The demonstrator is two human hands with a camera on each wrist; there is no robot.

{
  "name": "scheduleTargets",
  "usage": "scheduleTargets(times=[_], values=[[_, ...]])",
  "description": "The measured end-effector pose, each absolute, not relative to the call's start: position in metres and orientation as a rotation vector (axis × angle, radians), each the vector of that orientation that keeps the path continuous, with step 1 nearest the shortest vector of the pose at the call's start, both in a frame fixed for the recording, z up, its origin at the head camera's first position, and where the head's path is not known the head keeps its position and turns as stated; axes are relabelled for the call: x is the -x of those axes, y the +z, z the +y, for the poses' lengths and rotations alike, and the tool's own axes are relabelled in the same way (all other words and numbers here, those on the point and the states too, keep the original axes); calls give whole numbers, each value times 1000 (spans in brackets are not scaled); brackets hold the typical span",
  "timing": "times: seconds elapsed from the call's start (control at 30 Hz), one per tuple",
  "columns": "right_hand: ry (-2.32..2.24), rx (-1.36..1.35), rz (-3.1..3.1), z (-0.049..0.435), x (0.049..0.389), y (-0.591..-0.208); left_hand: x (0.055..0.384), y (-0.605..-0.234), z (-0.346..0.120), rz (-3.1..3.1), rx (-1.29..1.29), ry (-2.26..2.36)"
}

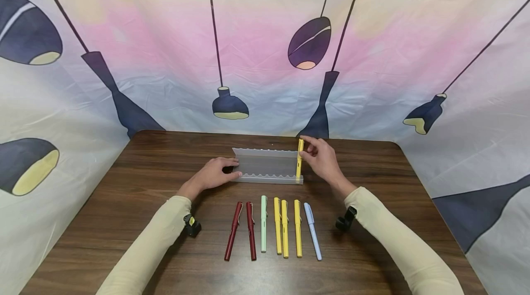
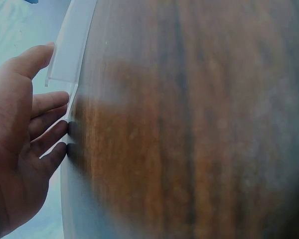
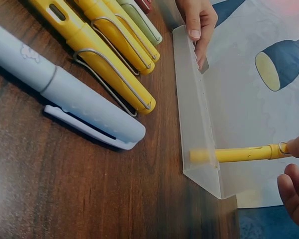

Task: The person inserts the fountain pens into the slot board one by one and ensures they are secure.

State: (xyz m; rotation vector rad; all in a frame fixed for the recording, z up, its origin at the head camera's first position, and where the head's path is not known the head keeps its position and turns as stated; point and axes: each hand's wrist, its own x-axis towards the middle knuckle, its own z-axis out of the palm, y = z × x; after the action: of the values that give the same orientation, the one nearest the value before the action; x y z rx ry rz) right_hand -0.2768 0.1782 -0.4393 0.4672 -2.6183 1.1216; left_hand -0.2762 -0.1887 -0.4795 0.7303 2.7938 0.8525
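Note:
A clear plastic pen rack [image 1: 267, 166] with scalloped front and back edges lies near the far side of the table. At its left end rests my left hand [image 1: 214, 171], thumb by the front edge, other fingers stretched along the end; in the left wrist view this hand [image 2: 25, 119] has fairly straight fingers. My right hand [image 1: 323, 159] pinches a yellow fountain pen [image 1: 300, 159] near its clip end. That pen lies across the rack's right end, its lower end at the front wall, as the right wrist view also shows with the yellow pen [image 3: 246, 154].
In front of the rack lies a row of pens: two dark red pens [image 1: 250, 230], a light green pen [image 1: 263, 223], three yellow pens [image 1: 298, 228] and a light blue pen [image 1: 312, 230]. A printed cloth [image 1: 265, 55] hangs behind the wooden table [image 1: 165, 258].

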Motion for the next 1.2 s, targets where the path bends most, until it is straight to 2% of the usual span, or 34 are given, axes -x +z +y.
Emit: scheduleTargets(times=[0.53,1.2], values=[[1130,-455,-2615,186,277,-427,278,-482,-190,2796,-750,854],[1153,-446,-2678,215,231,-419,279,-483,-191,2796,-756,850]])
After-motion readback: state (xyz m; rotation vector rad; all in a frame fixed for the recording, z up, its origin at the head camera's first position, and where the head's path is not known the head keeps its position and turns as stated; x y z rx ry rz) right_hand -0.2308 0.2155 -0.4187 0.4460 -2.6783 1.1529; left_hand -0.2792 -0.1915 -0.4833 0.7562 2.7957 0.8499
